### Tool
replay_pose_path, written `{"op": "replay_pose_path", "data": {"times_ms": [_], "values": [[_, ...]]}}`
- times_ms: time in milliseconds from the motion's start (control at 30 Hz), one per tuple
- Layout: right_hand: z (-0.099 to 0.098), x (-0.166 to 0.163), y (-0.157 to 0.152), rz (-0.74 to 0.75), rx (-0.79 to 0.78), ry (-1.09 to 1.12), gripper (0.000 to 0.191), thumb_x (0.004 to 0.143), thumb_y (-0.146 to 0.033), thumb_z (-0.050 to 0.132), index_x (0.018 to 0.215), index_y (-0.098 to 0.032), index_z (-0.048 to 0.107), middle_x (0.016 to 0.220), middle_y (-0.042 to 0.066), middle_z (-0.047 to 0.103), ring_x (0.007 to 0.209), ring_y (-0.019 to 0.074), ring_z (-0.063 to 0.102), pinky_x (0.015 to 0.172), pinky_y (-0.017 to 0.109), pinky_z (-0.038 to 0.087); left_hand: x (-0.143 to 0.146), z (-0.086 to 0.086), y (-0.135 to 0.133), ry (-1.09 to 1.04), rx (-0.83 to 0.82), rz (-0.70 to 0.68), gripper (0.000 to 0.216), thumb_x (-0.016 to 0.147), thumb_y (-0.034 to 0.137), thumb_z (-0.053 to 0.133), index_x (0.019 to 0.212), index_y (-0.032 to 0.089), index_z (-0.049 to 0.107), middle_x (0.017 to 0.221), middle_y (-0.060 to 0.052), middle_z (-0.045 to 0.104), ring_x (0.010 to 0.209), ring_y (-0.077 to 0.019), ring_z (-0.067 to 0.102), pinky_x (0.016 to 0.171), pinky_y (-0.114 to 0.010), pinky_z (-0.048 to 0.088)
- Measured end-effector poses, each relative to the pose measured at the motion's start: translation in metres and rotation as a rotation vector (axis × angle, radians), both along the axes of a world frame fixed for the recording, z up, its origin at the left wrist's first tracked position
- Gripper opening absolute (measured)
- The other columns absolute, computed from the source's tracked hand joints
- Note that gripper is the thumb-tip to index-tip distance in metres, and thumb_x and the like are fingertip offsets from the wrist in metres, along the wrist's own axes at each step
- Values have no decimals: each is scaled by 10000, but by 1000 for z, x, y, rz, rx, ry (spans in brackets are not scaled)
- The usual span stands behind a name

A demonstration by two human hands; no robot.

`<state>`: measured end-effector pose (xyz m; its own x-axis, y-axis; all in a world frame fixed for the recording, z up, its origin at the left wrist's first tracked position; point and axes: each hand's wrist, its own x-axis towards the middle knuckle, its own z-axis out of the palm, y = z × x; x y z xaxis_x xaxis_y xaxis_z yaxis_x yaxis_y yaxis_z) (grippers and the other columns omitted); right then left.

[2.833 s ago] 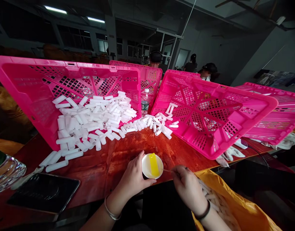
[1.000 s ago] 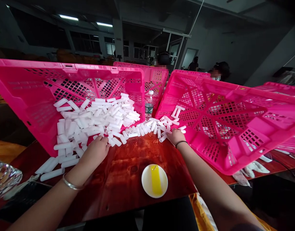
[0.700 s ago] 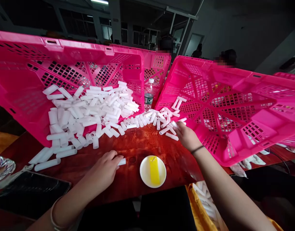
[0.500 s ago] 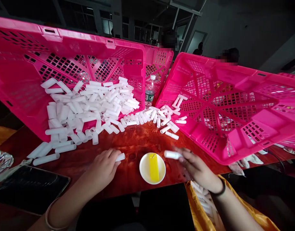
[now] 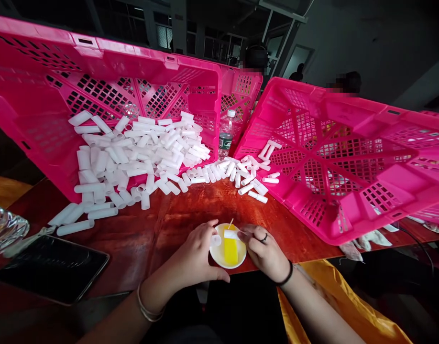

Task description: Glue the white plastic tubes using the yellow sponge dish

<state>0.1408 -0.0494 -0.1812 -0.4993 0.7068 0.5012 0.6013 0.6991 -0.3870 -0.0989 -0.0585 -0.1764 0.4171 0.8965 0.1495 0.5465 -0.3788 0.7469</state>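
My left hand (image 5: 198, 251) is at the left rim of a small white bowl (image 5: 213, 258), closed on a short white plastic tube (image 5: 215, 240) whose open end faces right; its thumb sticks out apart below. Over the bowl, my right hand (image 5: 268, 251) pinches another white piece (image 5: 230, 234), lying level and pointing at the first tube. The two pieces are a small gap apart. In the bowl lies a yellow block (image 5: 230, 251) with a thin pale stick (image 5: 231, 223) poking up at its top.
A tipped pink crate (image 5: 133, 52) spills many white tubes (image 5: 144, 153) onto the red-brown table (image 5: 162, 224). Smaller white pieces (image 5: 251, 177) lie by a second pink crate (image 5: 312, 157). A water bottle (image 5: 225, 136) stands between. A dark tablet (image 5: 54, 267) lies left, yellow cloth (image 5: 330, 286) right.
Both hands have come together over the bowl, the left moving right and the right moving left, each with its white piece. The view has shifted slightly.
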Motion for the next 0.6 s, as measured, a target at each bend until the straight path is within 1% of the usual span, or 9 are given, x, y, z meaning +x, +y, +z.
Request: {"op": "replay_pose_path", "data": {"times_ms": [133, 200, 233, 300, 367, 400, 433, 533, 600], "values": [[7, -3, -2, -49, -288, 140, 265, 937, -247, 493, 1174, -168, 582, 1098, 123, 642, 1025, 199, 626, 880, 343, 537, 5, -4, 0, 40, 24, 49, 959, 449, 391, 902, 1278, 207, 455, 1298, -161, 554, 1202, -375, 516, 1003, -533, 435], [10, -5, -3, -96, -371, 175, 228, 946, -262, 487, 1128, -176, 596, 1035, 106, 670, 946, 189, 652, 846, 336, 548, 5, -5, 0, 32, 17, 65, 898, 454, 351, 898, 1235, 212, 477, 1275, -141, 573, 1176, -361, 536, 983, -517, 454], [11, -5, -3, -100, -362, 178, 203, 952, -252, 475, 1082, -181, 615, 998, 99, 675, 918, 186, 654, 831, 336, 550, 6, -5, 0, 24, 22, 69, 874, 454, 347, 896, 1215, 217, 486, 1276, -133, 574, 1173, -356, 538, 978, -512, 459], [12, -6, -3, -50, -264, 164, 178, 945, -221, 476, 999, -188, 643, 973, 100, 654, 917, 195, 638, 814, 344, 547, 6, -6, -1, 13, 44, 70, 834, 458, 349, 893, 1182, 225, 497, 1280, -122, 575, 1173, -348, 540, 973, -509, 461], [10, -5, -2, 20, -163, 168, 171, 929, -186, 487, 985, -192, 648, 999, 109, 612, 945, 204, 613, 805, 350, 544, 6, -7, -1, 15, 67, 65, 830, 459, 351, 896, 1172, 222, 493, 1275, -124, 581, 1166, -345, 546, 971, -515, 460], [10, -5, -1, 43, -155, 182, 162, 922, -181, 497, 993, -194, 642, 1000, 108, 600, 949, 205, 607, 805, 353, 542, 6, -7, -1, 19, 78, 63, 838, 457, 352, 898, 1176, 218, 488, 1272, -127, 584, 1158, -343, 552, 971, -518, 460], [9, -4, 0, 54, -189, 204, 156, 917, -187, 513, 1020, -197, 630, 1000, 104, 599, 944, 204, 608, 804, 352, 542, 5, -7, -1, 23, 87, 62, 848, 456, 350, 900, 1182, 216, 483, 1270, -129, 586, 1147, -339, 560, 969, -520, 461], [9, -1, 4, 25, -409, 279, 203, 930, -245, 524, 1123, -206, 572, 954, 78, 646, 846, 183, 641, 751, 330, 555, 5, -8, -1, 37, 105, 54, 869, 452, 341, 905, 1195, 216, 470, 1278, -129, 583, 1117, -328, 579, 965, -519, 465], [10, 0, 6, 6, -445, 276, 160, 938, -264, 517, 1065, -206, 594, 908, 68, 664, 804, 178, 647, 731, 321, 551, 5, -8, 0, 46, 113, 52, 866, 451, 342, 907, 1189, 214, 470, 1284, -133, 579, 1126, -331, 574, 967, -519, 464]]}}
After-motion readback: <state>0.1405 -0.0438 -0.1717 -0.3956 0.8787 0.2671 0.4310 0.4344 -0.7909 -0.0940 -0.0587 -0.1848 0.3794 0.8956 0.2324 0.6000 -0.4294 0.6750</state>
